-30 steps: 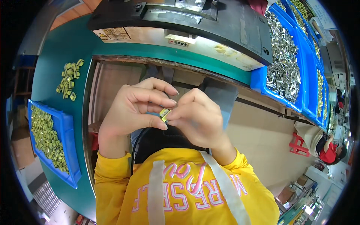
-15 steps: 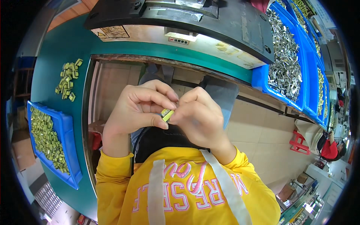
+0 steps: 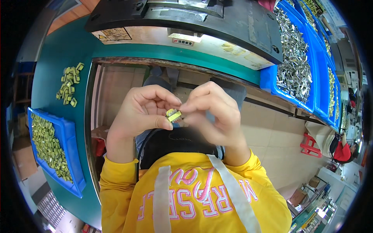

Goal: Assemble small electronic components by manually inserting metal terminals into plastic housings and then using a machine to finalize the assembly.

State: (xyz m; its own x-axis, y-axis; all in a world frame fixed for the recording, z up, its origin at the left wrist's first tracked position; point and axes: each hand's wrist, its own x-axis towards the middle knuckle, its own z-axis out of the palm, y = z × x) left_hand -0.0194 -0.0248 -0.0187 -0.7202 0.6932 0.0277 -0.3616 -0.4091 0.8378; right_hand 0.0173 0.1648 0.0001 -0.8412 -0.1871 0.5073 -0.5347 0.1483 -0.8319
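Head view: a black press machine (image 3: pixel 217 19) stands on the teal bench (image 3: pixel 62 50); blue bins of metal clips (image 3: pixel 291 66) at right, a tray of yellow-green parts (image 3: pixel 48 145) at left. Both hands, left hand (image 3: pixel 142 112) and right hand (image 3: pixel 211 112), pinch one small yellow-green part (image 3: pixel 173 115) between them at chest height.

I see my left hand (image 3: pixel 142 110) and my right hand (image 3: pixel 211 112) meeting above my lap, both pinching one small yellow-green part (image 3: pixel 173 115) between the fingertips. A blue tray (image 3: pixel 72 155) of similar parts lies at my left on the green table (image 3: pixel 62 50).
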